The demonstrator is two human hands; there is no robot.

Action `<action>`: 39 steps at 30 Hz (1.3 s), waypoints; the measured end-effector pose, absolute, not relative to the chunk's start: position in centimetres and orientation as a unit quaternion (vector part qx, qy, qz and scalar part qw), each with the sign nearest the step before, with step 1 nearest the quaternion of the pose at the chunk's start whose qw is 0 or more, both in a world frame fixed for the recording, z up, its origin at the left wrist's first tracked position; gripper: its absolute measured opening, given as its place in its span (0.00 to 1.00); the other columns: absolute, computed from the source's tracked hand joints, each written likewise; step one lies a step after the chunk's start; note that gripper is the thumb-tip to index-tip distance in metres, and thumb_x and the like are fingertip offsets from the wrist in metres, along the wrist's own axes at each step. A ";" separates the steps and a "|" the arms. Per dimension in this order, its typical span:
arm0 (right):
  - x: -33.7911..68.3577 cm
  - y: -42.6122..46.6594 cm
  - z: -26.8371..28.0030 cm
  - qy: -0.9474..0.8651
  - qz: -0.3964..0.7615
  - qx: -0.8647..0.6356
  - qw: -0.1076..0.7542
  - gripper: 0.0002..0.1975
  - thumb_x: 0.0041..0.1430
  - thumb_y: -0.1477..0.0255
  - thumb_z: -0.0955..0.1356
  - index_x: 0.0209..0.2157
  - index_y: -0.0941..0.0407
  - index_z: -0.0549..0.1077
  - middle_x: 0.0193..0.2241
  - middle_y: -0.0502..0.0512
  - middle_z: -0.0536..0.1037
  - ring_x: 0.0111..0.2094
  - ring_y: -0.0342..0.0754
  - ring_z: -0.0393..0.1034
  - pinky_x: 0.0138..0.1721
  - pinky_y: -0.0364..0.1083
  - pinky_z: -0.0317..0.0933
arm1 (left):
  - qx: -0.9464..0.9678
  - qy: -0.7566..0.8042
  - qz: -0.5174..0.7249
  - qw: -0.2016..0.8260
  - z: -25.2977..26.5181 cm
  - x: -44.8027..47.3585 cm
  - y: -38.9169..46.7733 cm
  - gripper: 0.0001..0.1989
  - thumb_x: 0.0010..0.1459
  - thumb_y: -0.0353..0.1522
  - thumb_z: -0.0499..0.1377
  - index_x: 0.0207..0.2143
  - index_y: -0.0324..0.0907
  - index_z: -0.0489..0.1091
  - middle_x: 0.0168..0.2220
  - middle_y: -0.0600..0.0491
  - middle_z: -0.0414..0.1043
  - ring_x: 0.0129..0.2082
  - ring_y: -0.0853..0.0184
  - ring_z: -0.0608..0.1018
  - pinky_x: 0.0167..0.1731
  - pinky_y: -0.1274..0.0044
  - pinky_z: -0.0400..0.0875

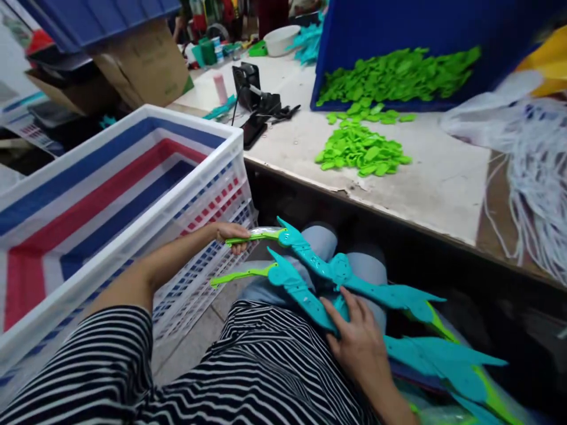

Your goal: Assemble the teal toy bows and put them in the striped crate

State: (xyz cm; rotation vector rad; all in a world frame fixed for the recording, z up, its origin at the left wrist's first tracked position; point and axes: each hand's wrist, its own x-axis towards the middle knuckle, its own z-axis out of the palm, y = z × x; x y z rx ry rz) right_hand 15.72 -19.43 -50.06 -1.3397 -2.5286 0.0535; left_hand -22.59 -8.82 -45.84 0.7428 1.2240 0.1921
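Two long jointed plastic pieces in turquoise and lime green, wing-like in shape, with clear film along their green end strips, lie across my lap. My left hand [235, 236] is closed on the green end of the farther jointed plastic piece [312, 255], at its left tip. Over the middle of the nearer jointed plastic piece [301, 292] my right hand [357, 330] is bent, its fingers at the centre joint; the fingertips are partly hidden. Both pieces stretch to the lower right, where more turquoise parts overlap.
On my left stands a large white crate [241, 139] lined with striped sheeting. A heap of lime-green parts [363, 147] lies on the worktable [443, 195], before a blue bin [394, 29]. A black phone-like device [254, 131] and white strings [538, 171] are there too.
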 end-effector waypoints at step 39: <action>20.2 6.8 -34.8 -0.818 -0.074 -0.542 -0.179 0.15 0.56 0.77 0.64 0.44 0.65 0.74 0.39 0.71 0.74 0.44 0.59 0.68 0.42 0.50 0.62 | 0.784 0.510 -0.051 0.350 -48.0 1.4 -3.4 0.42 0.54 0.50 0.55 0.64 0.37 0.50 0.50 0.39 0.72 0.51 0.49 0.74 0.44 0.68 0.69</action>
